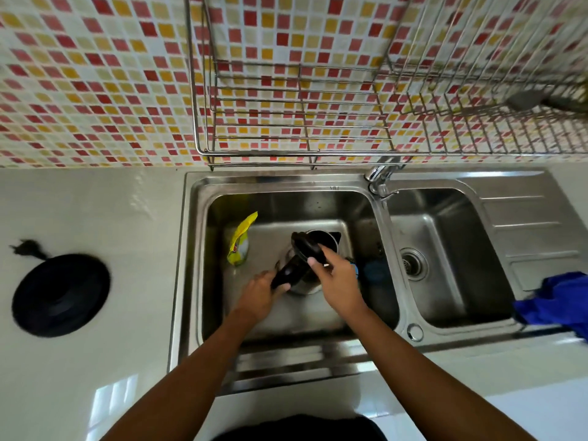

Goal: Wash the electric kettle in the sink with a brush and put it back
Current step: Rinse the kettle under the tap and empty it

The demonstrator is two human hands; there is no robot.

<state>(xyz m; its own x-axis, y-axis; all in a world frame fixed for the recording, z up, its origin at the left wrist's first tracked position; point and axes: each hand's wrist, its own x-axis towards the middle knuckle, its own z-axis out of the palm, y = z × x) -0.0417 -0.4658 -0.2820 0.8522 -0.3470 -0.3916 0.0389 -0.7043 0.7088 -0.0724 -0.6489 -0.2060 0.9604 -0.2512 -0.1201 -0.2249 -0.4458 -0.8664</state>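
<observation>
The electric kettle (324, 241), steel with a black handle and a black lid, stands in the left basin of the steel sink (191, 249). My left hand (259, 292) grips the kettle's black handle low down. My right hand (339, 276) rests on the kettle's top, with the fingers on the raised black lid. A blue brush (375, 272) lies in the basin just right of the kettle, partly hidden by my right hand. The kettle's round black base (60, 294) sits on the white counter to the left, its plug behind it.
A yellow detergent pouch (240, 241) leans in the basin's left part. The tap (380, 176) stands between the two basins. A wire dish rack (318, 122) hangs above the sink on the tiled wall. A blue cloth (556, 300) lies at the right basin's edge.
</observation>
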